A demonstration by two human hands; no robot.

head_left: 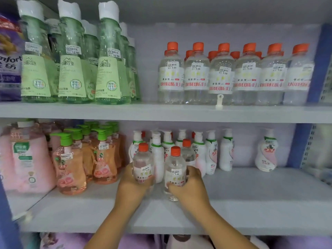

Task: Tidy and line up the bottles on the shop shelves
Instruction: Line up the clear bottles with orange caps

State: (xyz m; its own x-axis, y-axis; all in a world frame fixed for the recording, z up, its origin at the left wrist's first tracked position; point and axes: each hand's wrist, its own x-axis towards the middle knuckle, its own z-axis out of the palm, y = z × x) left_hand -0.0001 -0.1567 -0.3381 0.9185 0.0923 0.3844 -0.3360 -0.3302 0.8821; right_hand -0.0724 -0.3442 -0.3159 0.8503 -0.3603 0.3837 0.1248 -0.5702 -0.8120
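Note:
On the lower shelf (pixel 251 191) my left hand (pixel 132 184) grips a clear bottle with an orange cap (pixel 143 160). My right hand (pixel 190 186) grips a second clear orange-capped bottle (pixel 175 169) just to its right. A third such bottle (pixel 187 151) stands behind them, among white pump bottles (pixel 212 153). On the upper shelf (pixel 161 112) a row of the same clear orange-capped bottles (pixel 233 74) stands at the right.
Tall green bottles (pixel 71 60) fill the upper shelf's left. Orange pump bottles with green heads (pixel 86 155) and a big pink jug (pixel 25 155) stand at the lower left. A lone white pump bottle (pixel 267 151) stands lower right. A blue upright (pixel 318 62) bounds the right side.

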